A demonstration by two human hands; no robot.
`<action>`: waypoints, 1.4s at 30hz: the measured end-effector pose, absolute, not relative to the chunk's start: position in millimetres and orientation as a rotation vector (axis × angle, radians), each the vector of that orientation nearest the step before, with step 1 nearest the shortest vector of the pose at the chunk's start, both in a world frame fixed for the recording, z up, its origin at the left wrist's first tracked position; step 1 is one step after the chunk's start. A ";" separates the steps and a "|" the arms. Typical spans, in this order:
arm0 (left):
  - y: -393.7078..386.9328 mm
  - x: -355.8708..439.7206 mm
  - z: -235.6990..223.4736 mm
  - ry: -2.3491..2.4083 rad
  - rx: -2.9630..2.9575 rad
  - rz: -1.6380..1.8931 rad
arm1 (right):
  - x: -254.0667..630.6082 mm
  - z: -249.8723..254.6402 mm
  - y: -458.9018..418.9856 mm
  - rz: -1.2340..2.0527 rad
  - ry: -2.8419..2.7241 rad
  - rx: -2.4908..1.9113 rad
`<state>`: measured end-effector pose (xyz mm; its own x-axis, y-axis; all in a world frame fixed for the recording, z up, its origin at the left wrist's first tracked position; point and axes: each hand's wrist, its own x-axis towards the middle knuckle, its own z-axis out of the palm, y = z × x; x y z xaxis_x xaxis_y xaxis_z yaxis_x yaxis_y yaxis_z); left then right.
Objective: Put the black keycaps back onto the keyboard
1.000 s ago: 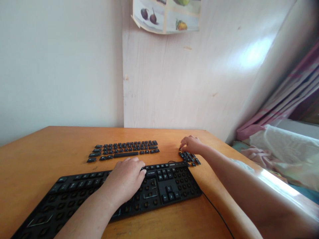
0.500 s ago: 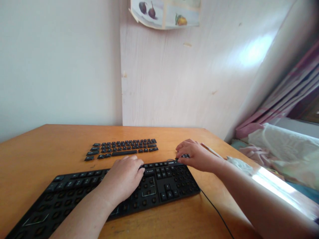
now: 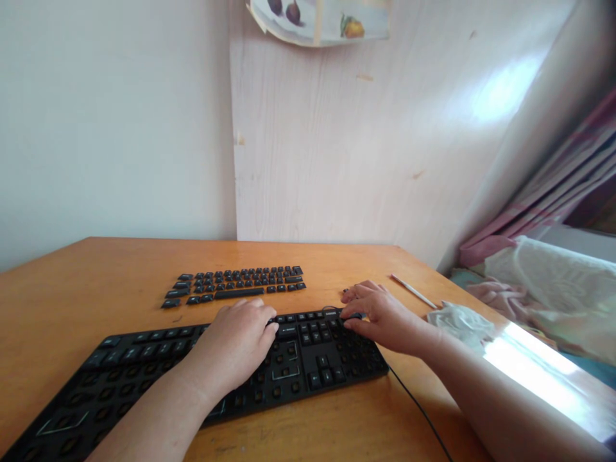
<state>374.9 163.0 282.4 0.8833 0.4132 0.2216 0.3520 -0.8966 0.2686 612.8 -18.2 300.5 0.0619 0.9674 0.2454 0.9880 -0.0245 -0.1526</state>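
A black keyboard (image 3: 310, 346) lies aslant on the desk, with many keycaps off and bare sockets showing. My left hand (image 3: 240, 340) is closed over its back edge, thumb on top near the backspace key; the other fingertips are hidden behind the edge. At the number pad's upper end is my right hand (image 3: 378, 314), thumb and fingers bent towards each other around a small dark piece that looks like a keycap (image 3: 356, 316), partly covered by the fingers. Loose black keycaps (image 3: 240, 293) lie in rows behind the keyboard, a long space bar among them.
A thin white pencil-like stick (image 3: 414, 290) and crumpled clear plastic (image 3: 459, 323) lie right of my right hand. The keyboard cable (image 3: 418, 407) runs towards the desk's front. A wall (image 3: 308, 160) rises behind the wooden desk (image 3: 120, 276); bedding (image 3: 553, 282) is at the right.
My right hand has come nearer, from the small keycaps behind the keyboard to the top of the number pad. My left hand stays on the keyboard. The view has shifted slightly.
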 end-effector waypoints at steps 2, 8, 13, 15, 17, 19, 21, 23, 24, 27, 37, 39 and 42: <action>162.8 374.9 282.5 0.579 2.832 0.405 | 611.7 300.6 -18.0 -0.117 -1.979 -2.062; 162.2 374.7 282.5 0.571 2.832 0.414 | 608.3 301.8 -17.7 -0.126 -2.005 -2.064; 161.6 374.9 283.8 0.575 2.856 0.401 | 605.6 303.3 -17.6 -0.145 -2.016 -2.075; 161.5 375.0 283.8 0.573 2.864 0.398 | 605.3 303.3 -17.5 -0.147 -2.017 -2.078; 161.7 375.0 283.5 0.572 2.868 0.403 | 605.5 303.0 -17.4 -0.145 -2.019 -2.078; 161.9 375.1 283.1 0.571 2.868 0.409 | 605.9 302.5 -17.2 -0.143 -2.021 -2.076; 162.2 375.3 282.8 0.571 2.867 0.410 | 606.0 302.2 -16.9 -0.144 -2.020 -2.074; 162.5 375.6 282.4 0.572 2.869 0.407 | 605.7 302.2 -16.7 -0.150 -2.017 -2.076; 162.6 375.7 282.2 0.573 2.872 0.406 | 605.3 302.2 -16.6 -0.155 -2.016 -2.077; 163.0 375.8 281.0 0.572 2.883 0.415 | 603.5 302.5 -16.7 -0.168 -2.022 -2.081; 163.3 375.3 279.5 0.564 2.903 0.424 | 605.5 298.9 -15.7 -0.167 -2.014 -2.073; 163.3 375.4 279.4 0.561 2.910 0.428 | 606.3 298.0 -15.5 -0.157 -2.018 -2.064; 163.3 375.4 279.3 0.564 2.918 0.435 | 606.2 296.9 -15.6 -0.155 -2.002 -2.060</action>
<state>375.4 163.3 279.3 0.8880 0.3832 0.2543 0.3434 -0.9203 0.1877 606.2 -15.6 296.9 0.0425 0.9652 0.2580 0.9934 -0.0132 -0.1142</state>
